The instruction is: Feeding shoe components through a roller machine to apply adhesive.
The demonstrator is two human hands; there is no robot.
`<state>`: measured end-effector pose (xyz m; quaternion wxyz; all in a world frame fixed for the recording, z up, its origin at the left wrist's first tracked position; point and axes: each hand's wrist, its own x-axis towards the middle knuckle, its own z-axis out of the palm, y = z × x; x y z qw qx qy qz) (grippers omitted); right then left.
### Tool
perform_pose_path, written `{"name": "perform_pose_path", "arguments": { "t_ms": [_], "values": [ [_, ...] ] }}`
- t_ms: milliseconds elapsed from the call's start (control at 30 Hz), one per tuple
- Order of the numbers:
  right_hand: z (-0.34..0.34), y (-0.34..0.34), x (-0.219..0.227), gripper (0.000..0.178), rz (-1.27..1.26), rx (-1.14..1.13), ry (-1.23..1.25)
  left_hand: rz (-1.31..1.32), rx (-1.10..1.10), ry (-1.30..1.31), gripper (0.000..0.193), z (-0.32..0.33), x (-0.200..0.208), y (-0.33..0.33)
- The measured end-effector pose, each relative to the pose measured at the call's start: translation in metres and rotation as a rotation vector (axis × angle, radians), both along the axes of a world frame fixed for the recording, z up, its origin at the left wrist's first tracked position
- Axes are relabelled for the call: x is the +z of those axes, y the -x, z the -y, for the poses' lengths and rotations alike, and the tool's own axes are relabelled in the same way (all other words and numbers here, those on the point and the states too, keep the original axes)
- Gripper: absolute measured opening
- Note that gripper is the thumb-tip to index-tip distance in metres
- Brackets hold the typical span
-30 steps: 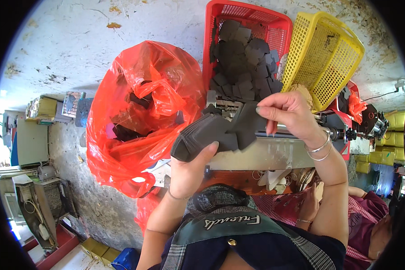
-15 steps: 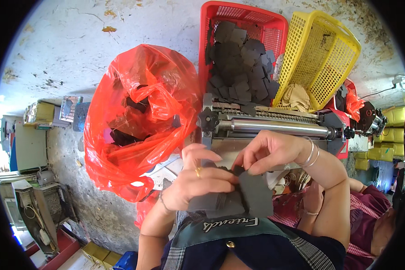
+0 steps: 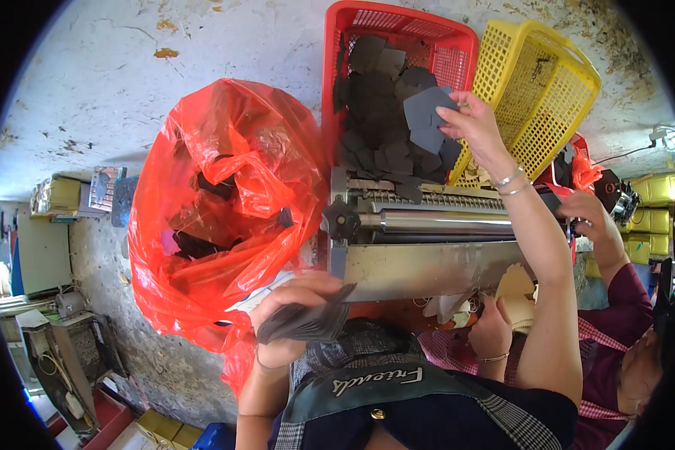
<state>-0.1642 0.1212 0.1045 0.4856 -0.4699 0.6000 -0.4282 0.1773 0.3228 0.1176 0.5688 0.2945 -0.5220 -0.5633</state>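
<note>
My left hand (image 3: pixel 279 298) is closed round a fanned stack of thin dark grey pieces (image 3: pixel 311 319), held low between the red plastic bag and my apron. Stretched forward over a red basket (image 3: pixel 402 11), my right hand (image 3: pixel 474 126) pinches one or more flat grey pieces (image 3: pixel 427 111) between thumb and fingers; the exact count cannot be made out. Beneath it, a heap of similar dark pieces (image 3: pixel 379 112) fills much of the basket. In front of me stands a machine with a shiny metal roller (image 3: pixel 442 220) and a smooth metal plate (image 3: pixel 427 268).
A large red plastic bag (image 3: pixel 225 195) of dark scraps bulges at the left. Right of the red basket leans a yellow basket (image 3: pixel 536 97). A co-worker's hand (image 3: pixel 495 334) holds beige pieces (image 3: pixel 516 289) close by my right forearm; their other hand (image 3: pixel 592 217) is by the machine's right end.
My hands have separated. The right moved forward over the red basket with grey pieces; the left drew back left with the stack. The co-worker's other hand now shows by the machine.
</note>
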Motion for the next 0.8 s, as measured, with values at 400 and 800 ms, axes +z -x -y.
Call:
{"name": "perform_pose_path", "arguments": {
  "t_ms": [400,800],
  "values": [
    [0.106,0.021,-0.076,0.034,-0.42,0.137,-0.038,0.071,0.105,-0.21,0.021,-0.001,-0.008,-0.012],
    [0.044,-0.014,-0.15,0.054,-0.781,0.288,-0.429,0.065,0.316,-0.491,0.025,-0.002,-0.016,-0.008]
  ]
}}
